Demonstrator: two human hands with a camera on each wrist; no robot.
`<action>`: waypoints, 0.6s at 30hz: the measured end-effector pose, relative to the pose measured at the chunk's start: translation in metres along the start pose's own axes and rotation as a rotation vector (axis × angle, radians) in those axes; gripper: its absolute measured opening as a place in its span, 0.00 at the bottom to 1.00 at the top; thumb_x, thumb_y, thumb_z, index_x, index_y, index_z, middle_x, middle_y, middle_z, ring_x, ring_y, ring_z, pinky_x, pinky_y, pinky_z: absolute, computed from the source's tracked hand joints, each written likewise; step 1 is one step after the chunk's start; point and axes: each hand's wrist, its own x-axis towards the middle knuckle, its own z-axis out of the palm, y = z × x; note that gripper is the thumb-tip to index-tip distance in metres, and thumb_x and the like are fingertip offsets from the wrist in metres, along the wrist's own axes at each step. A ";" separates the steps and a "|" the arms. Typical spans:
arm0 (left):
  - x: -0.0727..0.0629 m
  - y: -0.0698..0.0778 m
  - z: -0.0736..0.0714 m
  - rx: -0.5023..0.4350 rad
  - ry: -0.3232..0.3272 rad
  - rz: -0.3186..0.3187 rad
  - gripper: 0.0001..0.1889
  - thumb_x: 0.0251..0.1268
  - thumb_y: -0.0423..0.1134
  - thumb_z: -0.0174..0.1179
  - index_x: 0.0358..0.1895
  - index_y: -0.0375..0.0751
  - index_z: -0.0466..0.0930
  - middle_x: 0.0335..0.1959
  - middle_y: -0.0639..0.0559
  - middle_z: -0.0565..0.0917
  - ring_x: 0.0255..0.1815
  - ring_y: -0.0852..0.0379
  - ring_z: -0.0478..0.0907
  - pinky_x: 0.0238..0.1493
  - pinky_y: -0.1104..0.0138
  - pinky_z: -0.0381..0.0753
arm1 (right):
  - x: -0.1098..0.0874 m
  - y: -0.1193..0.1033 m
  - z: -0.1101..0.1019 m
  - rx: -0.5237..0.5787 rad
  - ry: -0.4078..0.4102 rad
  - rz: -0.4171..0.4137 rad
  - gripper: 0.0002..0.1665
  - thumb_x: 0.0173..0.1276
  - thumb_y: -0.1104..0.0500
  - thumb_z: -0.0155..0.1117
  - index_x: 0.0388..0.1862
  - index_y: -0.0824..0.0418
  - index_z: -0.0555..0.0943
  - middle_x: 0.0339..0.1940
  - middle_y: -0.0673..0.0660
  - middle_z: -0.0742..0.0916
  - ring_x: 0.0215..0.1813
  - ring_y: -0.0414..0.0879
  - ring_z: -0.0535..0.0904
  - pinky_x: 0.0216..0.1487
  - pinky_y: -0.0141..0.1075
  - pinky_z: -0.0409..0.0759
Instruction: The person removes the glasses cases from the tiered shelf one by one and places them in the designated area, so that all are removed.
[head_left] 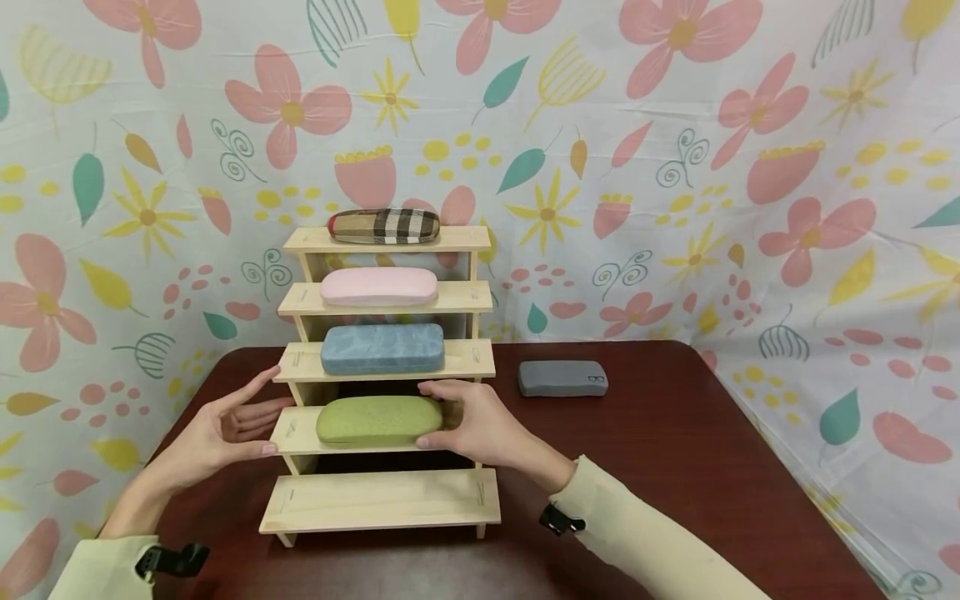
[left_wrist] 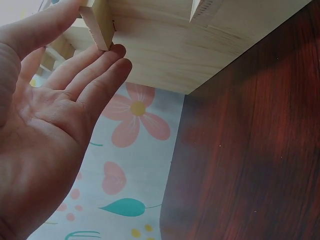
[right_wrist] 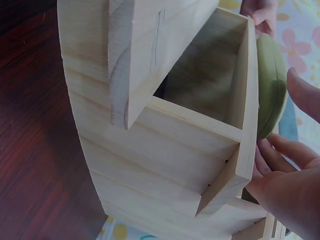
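plainly, the left hand (head_left: 208,435), fingers outstretched, touches the wooden rack (head_left: 375,500); the right hand (head_left: 482,423) curls round the green case (head_left: 375,419).

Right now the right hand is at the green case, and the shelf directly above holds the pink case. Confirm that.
No: the shelf directly above holds the blue case, as the head view shows. The right hand is at the green case.

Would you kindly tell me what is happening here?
A person's right hand curls round the right end of the green case, on the second-lowest tier of the wooden rack. The left hand touches its left side. The blue case, pink case and plaid case sit higher; a gray case lies on the table.
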 end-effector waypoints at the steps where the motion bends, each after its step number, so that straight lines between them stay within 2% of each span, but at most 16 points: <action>1: 0.000 0.000 0.000 -0.008 -0.002 0.003 0.54 0.61 0.12 0.66 0.87 0.36 0.46 0.74 0.44 0.75 0.72 0.55 0.75 0.62 0.64 0.81 | 0.000 0.000 0.000 -0.004 -0.002 0.001 0.40 0.61 0.55 0.85 0.71 0.59 0.81 0.67 0.53 0.85 0.70 0.44 0.78 0.69 0.41 0.76; 4: 0.001 -0.001 0.000 -0.025 -0.004 0.006 0.54 0.60 0.12 0.66 0.86 0.36 0.46 0.72 0.39 0.76 0.72 0.54 0.75 0.61 0.64 0.81 | 0.002 -0.001 0.001 -0.006 -0.013 0.007 0.41 0.61 0.55 0.85 0.72 0.60 0.80 0.68 0.55 0.85 0.72 0.46 0.77 0.70 0.40 0.75; 6: 0.001 -0.001 0.000 -0.044 -0.008 0.001 0.54 0.60 0.11 0.65 0.87 0.36 0.46 0.71 0.39 0.77 0.71 0.55 0.76 0.60 0.64 0.82 | 0.002 -0.001 0.001 -0.006 -0.020 0.010 0.41 0.61 0.56 0.85 0.72 0.61 0.80 0.68 0.56 0.85 0.72 0.47 0.76 0.71 0.40 0.74; 12: 0.000 0.000 0.002 -0.044 -0.011 0.007 0.55 0.59 0.11 0.66 0.87 0.37 0.45 0.74 0.48 0.75 0.72 0.58 0.75 0.61 0.65 0.81 | 0.004 0.001 0.003 -0.015 -0.036 0.035 0.42 0.59 0.54 0.87 0.72 0.59 0.81 0.67 0.54 0.85 0.72 0.46 0.76 0.70 0.40 0.75; 18: 0.001 0.000 0.002 -0.038 -0.012 0.013 0.55 0.59 0.11 0.66 0.87 0.36 0.45 0.74 0.48 0.75 0.73 0.55 0.74 0.61 0.65 0.81 | 0.006 0.002 0.003 -0.030 -0.031 0.047 0.42 0.57 0.55 0.88 0.71 0.58 0.82 0.65 0.54 0.86 0.70 0.46 0.78 0.67 0.39 0.77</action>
